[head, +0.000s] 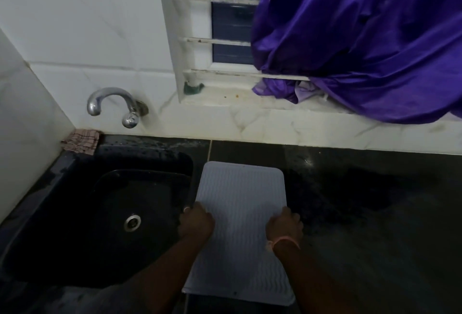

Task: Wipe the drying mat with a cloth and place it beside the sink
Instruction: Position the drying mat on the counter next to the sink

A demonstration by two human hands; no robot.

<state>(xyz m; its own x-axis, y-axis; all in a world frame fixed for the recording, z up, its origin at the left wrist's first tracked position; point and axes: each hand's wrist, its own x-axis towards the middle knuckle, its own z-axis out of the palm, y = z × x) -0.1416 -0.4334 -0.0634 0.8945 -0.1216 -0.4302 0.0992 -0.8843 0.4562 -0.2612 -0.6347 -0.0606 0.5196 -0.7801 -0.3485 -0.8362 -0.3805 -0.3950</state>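
Drying mat [240, 218], ridged: our left hand [197, 221] and right hand [283, 228] grip its side edges, setting it flat on the bench [375, 213] beside the sink [140, 163].

drying mat [240, 216]: pale grey, ribbed | sink [75, 213]: black | cloth [81, 140]: red-white check | curtain [362, 38]: purple | bench [375, 213]: black

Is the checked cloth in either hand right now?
No, both the left hand and the right hand grip the edges of the drying mat, while the checked cloth lies at the sink's back corner.
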